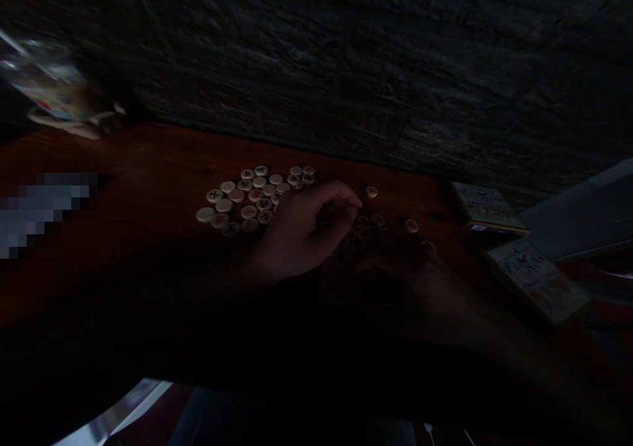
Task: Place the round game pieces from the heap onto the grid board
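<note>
Round Chinese chess pieces (248, 212) with red or black characters, some blank side up, lie in a loose cluster on the wooden table, left of and partly behind my left hand (304, 231). Its thumb and fingers curl together over more pieces, and what they hold, if anything, is too dark to make out. Low on the right, my right hand (420, 271) reaches in beside darker pieces (363, 222); shadow hides its fingers. Two pieces sit apart, a stray chess piece (372, 192) near the wall and another loose piece (411, 225) above my right hand.
Two flat boxes (537, 278) with dark lettering rest at the table's right end. A drink cup with a straw (57, 86) stands at the far left. Behind the reddish-brown table (148, 162) rises a dark brick wall (316, 57). The scene is very dim.
</note>
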Tool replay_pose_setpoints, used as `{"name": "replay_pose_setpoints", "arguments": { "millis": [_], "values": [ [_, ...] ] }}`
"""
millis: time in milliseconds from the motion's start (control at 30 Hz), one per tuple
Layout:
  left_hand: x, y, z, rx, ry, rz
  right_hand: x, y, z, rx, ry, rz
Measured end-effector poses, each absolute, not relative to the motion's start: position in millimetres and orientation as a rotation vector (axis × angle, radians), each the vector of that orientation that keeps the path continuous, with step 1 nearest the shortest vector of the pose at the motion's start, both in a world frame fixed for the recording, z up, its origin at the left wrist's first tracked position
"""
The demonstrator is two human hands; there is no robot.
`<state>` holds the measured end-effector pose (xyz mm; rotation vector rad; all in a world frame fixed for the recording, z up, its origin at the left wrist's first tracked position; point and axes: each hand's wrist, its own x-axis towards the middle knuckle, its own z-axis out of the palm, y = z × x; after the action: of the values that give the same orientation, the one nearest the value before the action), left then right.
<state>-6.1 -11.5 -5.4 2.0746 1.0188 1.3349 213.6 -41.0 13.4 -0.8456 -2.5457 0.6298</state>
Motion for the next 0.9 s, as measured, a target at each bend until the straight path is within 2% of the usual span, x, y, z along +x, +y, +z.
{"name": "replay_pose_setpoints", "arguments": {
  "millis": [333,533,733,900],
  "values": [
    [-6,-12,-7,2.088,1.019,1.333,216,-41,13,-0.763,-2.551,0.596],
    [-6,-11,-6,2.069,1.033,1.331,216,-43,18,-0.686,-2.36,0.399],
    [-14,-1,-7,2.014,1.074,1.39,242,-7,12,-1.176,-1.78,0.337],
    [-26,17,-6,1.946,1.118,1.503,264,29,-3,-1.304,-1.682,0.241]
  ]
}}
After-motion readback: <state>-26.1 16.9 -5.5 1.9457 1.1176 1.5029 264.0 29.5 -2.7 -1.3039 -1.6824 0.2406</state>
